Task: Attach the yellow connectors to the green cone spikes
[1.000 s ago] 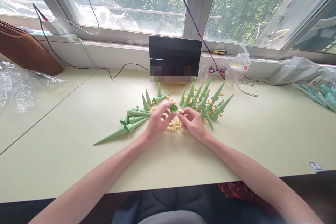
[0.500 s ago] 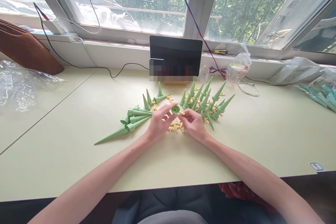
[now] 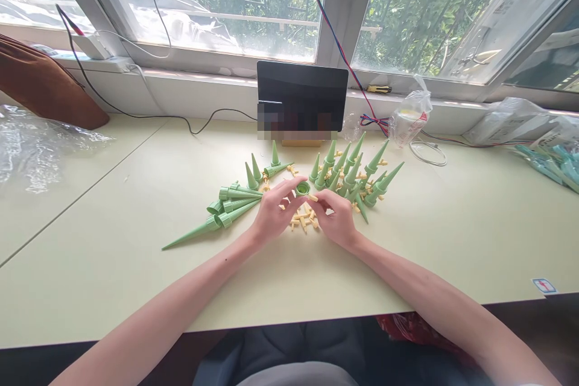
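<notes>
1 green cone [image 3: 303,189] sits between the 2 hands [image 3: 274,207], mouth visible.

"Where's the light from?"
"Windows [image 3: 217,6] across the top; the upper left looks washed out."
"Shadows?"
"Soft on the table [image 3: 136,289], deep beneath its edge, lower frame."
"Clarity?"
"Blocky pixels obscure the lower screen [image 3: 302,90]."

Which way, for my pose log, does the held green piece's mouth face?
Toward the camera: the green piece shows its rim and inside.
</notes>
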`<move>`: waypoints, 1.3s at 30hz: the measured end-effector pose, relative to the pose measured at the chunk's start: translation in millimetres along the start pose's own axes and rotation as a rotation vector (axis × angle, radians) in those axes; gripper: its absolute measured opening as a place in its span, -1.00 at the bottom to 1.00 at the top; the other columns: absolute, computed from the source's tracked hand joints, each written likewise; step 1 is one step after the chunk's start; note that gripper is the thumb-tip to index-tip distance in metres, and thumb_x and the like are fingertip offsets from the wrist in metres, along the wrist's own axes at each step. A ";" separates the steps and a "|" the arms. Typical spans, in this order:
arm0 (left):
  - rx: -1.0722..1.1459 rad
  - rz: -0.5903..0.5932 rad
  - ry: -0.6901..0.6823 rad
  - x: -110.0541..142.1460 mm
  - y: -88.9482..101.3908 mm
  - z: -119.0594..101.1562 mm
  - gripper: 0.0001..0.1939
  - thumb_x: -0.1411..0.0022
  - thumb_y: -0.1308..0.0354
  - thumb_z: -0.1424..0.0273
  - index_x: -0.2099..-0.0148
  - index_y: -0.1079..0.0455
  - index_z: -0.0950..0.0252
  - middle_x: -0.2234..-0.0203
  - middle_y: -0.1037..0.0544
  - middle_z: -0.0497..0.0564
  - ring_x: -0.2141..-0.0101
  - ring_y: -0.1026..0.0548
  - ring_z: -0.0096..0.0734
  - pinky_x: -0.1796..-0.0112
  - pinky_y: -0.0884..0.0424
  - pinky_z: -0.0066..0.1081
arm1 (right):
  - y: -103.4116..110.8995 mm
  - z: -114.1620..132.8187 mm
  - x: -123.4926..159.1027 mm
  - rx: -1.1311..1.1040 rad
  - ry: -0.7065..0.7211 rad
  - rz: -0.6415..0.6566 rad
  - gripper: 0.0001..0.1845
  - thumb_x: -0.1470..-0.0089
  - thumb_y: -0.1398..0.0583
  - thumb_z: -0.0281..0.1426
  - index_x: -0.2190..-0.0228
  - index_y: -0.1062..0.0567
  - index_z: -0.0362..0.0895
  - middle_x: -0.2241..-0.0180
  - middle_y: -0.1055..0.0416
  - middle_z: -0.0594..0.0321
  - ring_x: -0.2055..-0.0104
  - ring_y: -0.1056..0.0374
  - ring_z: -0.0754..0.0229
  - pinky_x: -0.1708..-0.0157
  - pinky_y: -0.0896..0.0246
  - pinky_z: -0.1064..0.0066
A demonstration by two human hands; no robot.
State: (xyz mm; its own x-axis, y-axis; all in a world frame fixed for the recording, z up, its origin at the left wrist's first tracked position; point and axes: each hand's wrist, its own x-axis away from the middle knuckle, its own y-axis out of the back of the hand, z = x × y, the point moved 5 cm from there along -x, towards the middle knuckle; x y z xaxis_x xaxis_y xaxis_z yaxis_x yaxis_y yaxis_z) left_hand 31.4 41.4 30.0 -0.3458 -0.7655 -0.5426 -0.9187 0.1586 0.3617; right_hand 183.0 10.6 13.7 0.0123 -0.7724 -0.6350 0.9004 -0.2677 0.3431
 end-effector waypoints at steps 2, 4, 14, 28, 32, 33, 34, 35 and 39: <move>-0.013 -0.005 -0.015 -0.2 0.6 -1.9 -0.66 -0.33 -0.15 0.30 -0.12 -0.42 0.25 0.17 -0.54 0.07 0.46 -0.38 -0.59 0.39 -0.53 -0.53 | 1.1 2.4 0.1 0.035 0.046 -0.015 -0.81 -0.24 -0.17 -0.38 0.44 -0.45 -0.12 0.52 -0.35 0.30 0.51 -0.21 0.30 0.48 -0.17 0.45; -0.038 -0.018 -0.038 -0.2 1.6 -4.5 -0.65 -0.34 -0.14 0.30 -0.14 -0.41 0.24 0.17 -0.55 0.07 0.46 -0.39 -0.59 0.40 -0.53 -0.53 | 1.6 3.6 0.2 0.041 0.060 -0.024 -0.80 -0.25 -0.16 -0.37 0.43 -0.46 -0.12 0.52 -0.36 0.29 0.51 -0.22 0.30 0.48 -0.18 0.44; 0.012 -0.049 0.027 0.3 3.3 -6.0 -0.54 -0.33 -0.14 0.27 -0.24 -0.28 0.21 0.20 -0.52 0.08 0.44 -0.47 -0.54 0.46 -0.51 -0.52 | 3.8 -1.4 -1.5 -0.095 -0.143 -0.078 -0.78 -0.20 -0.20 -0.21 0.38 -0.47 -0.08 0.50 -0.38 0.29 0.53 -0.24 0.27 0.49 -0.25 0.39; 0.409 0.004 0.339 -1.8 -2.4 9.5 -0.55 -0.26 -0.24 0.21 -0.13 -0.33 0.25 0.42 -0.46 -0.05 0.61 -0.30 -0.63 0.63 -0.25 -0.57 | -6.0 -11.3 -2.4 -0.481 -0.415 0.047 -0.69 -0.10 -0.29 -0.13 0.39 -0.40 -0.11 0.53 -0.34 0.40 0.69 -0.17 0.40 0.70 -0.12 0.48; 0.478 0.026 0.412 -1.7 -4.2 8.8 -0.46 -0.21 -0.28 0.17 -0.18 -0.33 0.24 0.41 -0.44 -0.04 0.62 -0.28 -0.64 0.64 -0.22 -0.56 | -7.3 -8.9 -4.0 -0.527 -0.456 0.084 -0.67 -0.09 -0.29 -0.10 0.39 -0.42 -0.11 0.51 -0.38 0.37 0.71 -0.17 0.40 0.71 -0.11 0.45; 0.487 0.027 0.423 -1.8 -4.5 8.6 -0.45 -0.20 -0.28 0.17 -0.18 -0.33 0.23 0.40 -0.44 -0.04 0.62 -0.28 -0.65 0.64 -0.22 -0.56 | -7.4 -8.7 -4.3 -0.538 -0.462 0.090 -0.67 -0.10 -0.28 -0.10 0.40 -0.43 -0.11 0.51 -0.39 0.37 0.71 -0.17 0.40 0.72 -0.09 0.45; 0.492 0.028 0.429 -1.9 -4.6 8.5 -0.44 -0.19 -0.29 0.17 -0.19 -0.34 0.23 0.40 -0.45 -0.04 0.62 -0.27 -0.65 0.64 -0.22 -0.56 | -7.4 -8.8 -4.6 -0.549 -0.466 0.092 -0.67 -0.10 -0.28 -0.10 0.40 -0.43 -0.11 0.51 -0.38 0.37 0.72 -0.16 0.40 0.72 -0.07 0.44; 0.492 0.032 0.431 -2.0 -4.8 8.4 -0.43 -0.19 -0.29 0.17 -0.19 -0.34 0.23 0.40 -0.45 -0.04 0.63 -0.27 -0.65 0.64 -0.23 -0.55 | -7.4 -9.2 -4.8 -0.558 -0.469 0.094 -0.68 -0.10 -0.28 -0.11 0.41 -0.43 -0.11 0.51 -0.38 0.37 0.72 -0.16 0.40 0.72 -0.06 0.44; 0.476 0.057 0.431 -1.6 -5.2 9.5 -0.44 -0.22 -0.26 0.18 -0.21 -0.33 0.23 0.36 -0.47 -0.01 0.63 -0.27 -0.66 0.65 -0.21 -0.57 | -8.2 -11.4 -4.9 -0.577 -0.499 0.101 -0.66 -0.07 -0.29 -0.11 0.45 -0.41 -0.11 0.55 -0.36 0.39 0.72 -0.14 0.39 0.71 -0.05 0.44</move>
State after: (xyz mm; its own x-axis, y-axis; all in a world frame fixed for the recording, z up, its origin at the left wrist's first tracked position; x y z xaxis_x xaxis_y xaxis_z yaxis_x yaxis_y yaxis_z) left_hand 34.9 47.7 21.7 -0.3796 -0.9139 -0.1438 -0.9196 0.3897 -0.0493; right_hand 180.5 23.1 6.1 0.0319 -0.9822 -0.1849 0.9913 0.0547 -0.1195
